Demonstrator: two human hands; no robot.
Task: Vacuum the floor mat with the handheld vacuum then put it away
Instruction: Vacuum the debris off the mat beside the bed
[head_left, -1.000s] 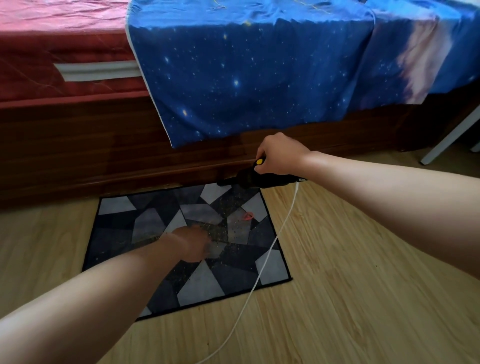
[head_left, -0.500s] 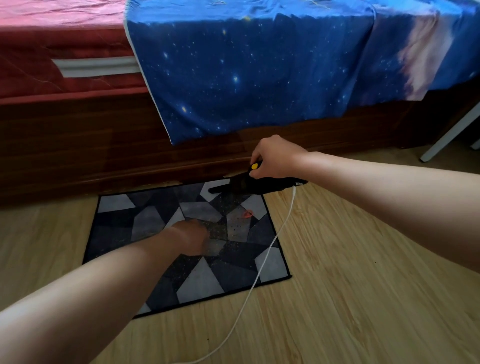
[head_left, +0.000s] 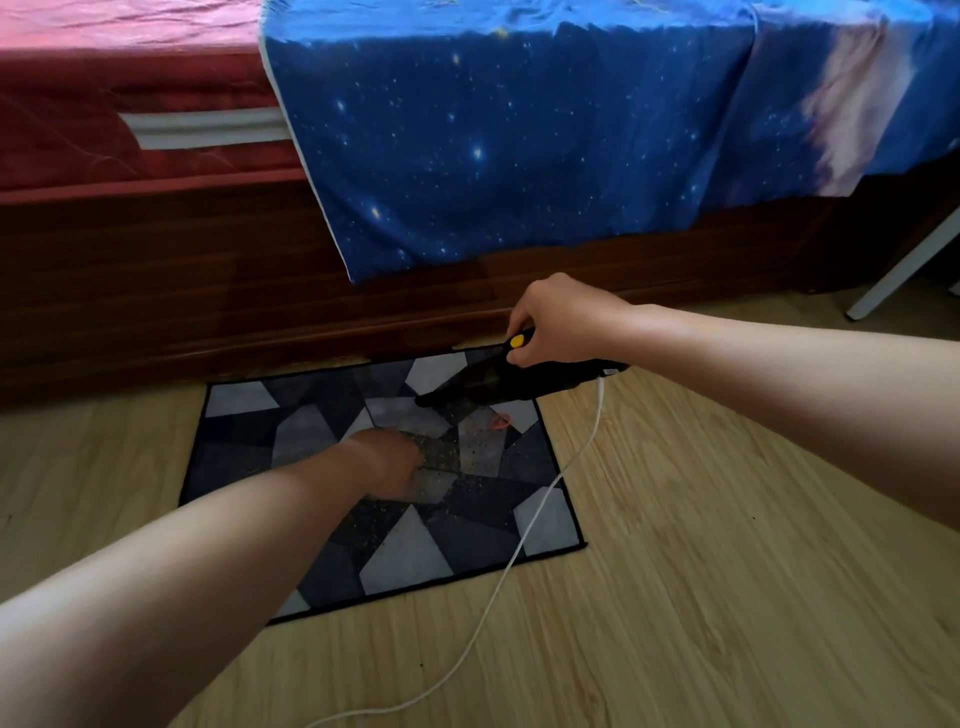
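Observation:
A floor mat (head_left: 405, 556) with grey and black angular patches lies on the wooden floor beside the bed. Yellow specks (head_left: 451, 451) and a small red scrap (head_left: 500, 421) lie on its middle. My right hand (head_left: 563, 325) grips the handle of a black handheld vacuum (head_left: 493, 382) with a yellow button. The vacuum's nozzle points left and hangs over the mat's far right part. Its white cord (head_left: 530, 525) trails across the mat's right side and onto the floor. My left hand (head_left: 387, 462) rests on the mat's middle, holding nothing.
A dark wooden bed frame (head_left: 156, 312) runs along the mat's far edge. A blue starry sheet (head_left: 519, 145) hangs over it, above a red mattress (head_left: 104, 104). A white furniture leg (head_left: 904, 265) stands at the far right. Bare wooden floor (head_left: 727, 597) lies to the right and near me.
My right hand has brought the vacuum lower and a little left, so its nozzle is now further over the mat. My left hand stays on the mat.

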